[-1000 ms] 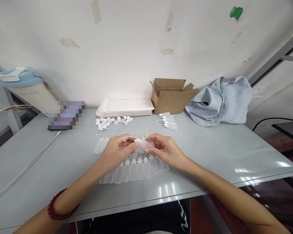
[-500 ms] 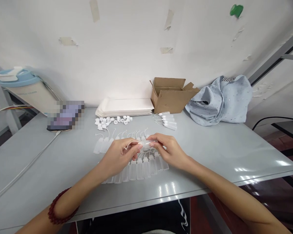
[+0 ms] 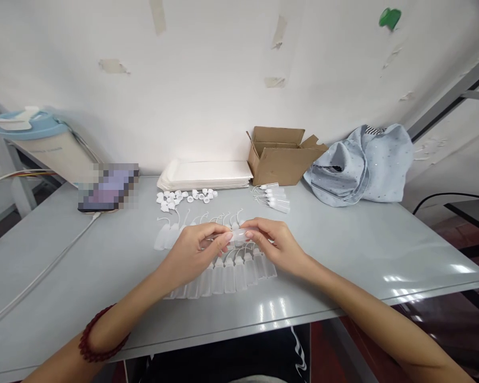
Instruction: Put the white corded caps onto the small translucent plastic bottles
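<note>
Between my two hands a small translucent plastic bottle (image 3: 239,235) is held on its side, above the rows of bottles. My left hand (image 3: 199,247) pinches its left end, where the neck is covered by the fingers. My right hand (image 3: 277,243) grips the other end between thumb and fingers. Below lies a front row of similar bottles (image 3: 229,276) with thin white tubes at their tops. Behind my left hand another row of bottles (image 3: 163,236) lies partly hidden. White caps (image 3: 170,201) are scattered farther back.
A stack of white sheets or envelopes (image 3: 207,173) and an open cardboard box (image 3: 281,165) stand by the wall. Several bottles (image 3: 277,198) lie before the box. A light-blue cloth bag (image 3: 363,165) is at right; a phone (image 3: 107,189) and a tumbler (image 3: 43,141) at left.
My left fingers have shifted slightly right along the bottle, and the thin tube that showed by my left thumb is now hidden. Both hands stay on the bottle.
</note>
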The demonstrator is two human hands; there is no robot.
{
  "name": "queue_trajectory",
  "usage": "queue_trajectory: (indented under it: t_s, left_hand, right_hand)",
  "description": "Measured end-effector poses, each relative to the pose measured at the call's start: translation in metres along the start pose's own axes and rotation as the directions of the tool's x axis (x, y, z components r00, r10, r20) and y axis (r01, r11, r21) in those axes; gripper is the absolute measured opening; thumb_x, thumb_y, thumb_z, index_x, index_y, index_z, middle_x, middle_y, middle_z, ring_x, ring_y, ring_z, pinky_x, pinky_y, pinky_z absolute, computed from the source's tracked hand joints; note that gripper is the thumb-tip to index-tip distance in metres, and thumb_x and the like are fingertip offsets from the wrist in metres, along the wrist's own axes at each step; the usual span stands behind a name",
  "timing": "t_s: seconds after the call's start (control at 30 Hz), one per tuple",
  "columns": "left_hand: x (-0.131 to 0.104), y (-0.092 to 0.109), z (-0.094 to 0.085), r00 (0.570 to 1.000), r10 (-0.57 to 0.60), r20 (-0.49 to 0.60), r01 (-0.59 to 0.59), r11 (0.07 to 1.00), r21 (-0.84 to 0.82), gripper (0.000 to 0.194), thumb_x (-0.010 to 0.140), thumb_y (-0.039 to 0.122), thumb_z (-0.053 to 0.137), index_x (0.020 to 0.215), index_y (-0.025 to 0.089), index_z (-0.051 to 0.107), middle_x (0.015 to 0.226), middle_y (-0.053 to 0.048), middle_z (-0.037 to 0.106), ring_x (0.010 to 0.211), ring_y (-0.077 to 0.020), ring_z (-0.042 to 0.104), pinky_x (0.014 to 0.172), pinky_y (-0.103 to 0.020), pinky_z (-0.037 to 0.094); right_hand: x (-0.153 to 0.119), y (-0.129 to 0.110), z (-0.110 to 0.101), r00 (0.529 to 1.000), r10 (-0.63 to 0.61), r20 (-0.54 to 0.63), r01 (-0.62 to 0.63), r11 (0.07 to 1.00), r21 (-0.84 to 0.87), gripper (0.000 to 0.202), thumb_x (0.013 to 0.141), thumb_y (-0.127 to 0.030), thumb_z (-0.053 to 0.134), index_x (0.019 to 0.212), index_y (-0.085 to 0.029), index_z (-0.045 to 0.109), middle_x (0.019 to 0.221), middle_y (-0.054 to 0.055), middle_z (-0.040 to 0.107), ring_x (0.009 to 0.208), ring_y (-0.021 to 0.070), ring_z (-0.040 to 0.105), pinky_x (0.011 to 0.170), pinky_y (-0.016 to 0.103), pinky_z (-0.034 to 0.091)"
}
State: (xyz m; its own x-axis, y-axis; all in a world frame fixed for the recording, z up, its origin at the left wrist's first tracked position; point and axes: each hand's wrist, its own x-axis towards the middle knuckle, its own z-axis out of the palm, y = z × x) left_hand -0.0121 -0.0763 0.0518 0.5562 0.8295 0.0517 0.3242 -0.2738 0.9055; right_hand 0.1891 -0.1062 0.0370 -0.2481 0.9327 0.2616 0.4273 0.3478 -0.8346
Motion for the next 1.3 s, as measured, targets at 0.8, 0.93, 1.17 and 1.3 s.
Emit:
queue_trajectory:
  t_s: [0.8,0.93,1.17,1.3]
  left_hand:
    - [0.001,-0.026,0.012,0.812,0.583,0.016,-0.493,0.672,0.553,0.009,0.093,0.018,0.046,0.098,0.015,0.053,0.08,-0.004,0.058,0.069,-0.0142,0.054,0.061,-0.026,0.045]
    - [0.005,-0.02,0.005,0.898,0.431,-0.081,-0.344,0.806,0.481,0.016,0.093,0.025,0.046,0.102,0.016,0.056,0.088,-0.005,0.062,0.075,-0.0147,0.059,0.062,-0.024,0.048]
    - [0.022,-0.034,-0.034,0.953,0.175,-0.246,-0.012,0.837,0.547,0.023,0.09,0.03,0.044,0.096,0.018,0.062,0.095,-0.006,0.065,0.083,-0.0199,0.062,0.066,-0.029,0.05]
    - [0.044,-0.05,-0.049,0.965,0.183,-0.185,-0.023,0.769,0.639,0.028,0.087,0.024,0.04,0.102,0.015,0.062,0.104,-0.01,0.065,0.091,-0.0235,0.061,0.082,-0.04,0.05]
  right_hand:
    - [0.006,-0.004,-0.005,0.936,0.306,0.172,-0.35,0.852,0.39,0.042,0.087,-0.049,0.05,0.061,-0.017,0.045,0.054,-0.006,0.038,0.042,0.0051,0.03,0.04,0.021,0.028]
    - [0.008,0.003,-0.008,0.974,0.226,-0.016,-0.22,0.961,0.165,0.03,0.09,-0.042,0.048,0.082,-0.015,0.061,0.063,-0.001,0.055,0.047,0.0076,0.041,0.046,0.022,0.035]
    - [0.02,0.032,-0.03,0.948,-0.064,-0.312,-0.074,0.909,-0.41,0.022,0.087,-0.03,0.053,0.097,-0.014,0.064,0.083,0.008,0.068,0.067,0.0166,0.058,0.058,0.027,0.043]
    - [0.024,0.044,-0.04,0.963,-0.017,-0.27,-0.149,0.801,-0.58,0.02,0.085,-0.026,0.056,0.097,-0.012,0.064,0.08,0.007,0.068,0.065,0.0184,0.059,0.062,0.03,0.042]
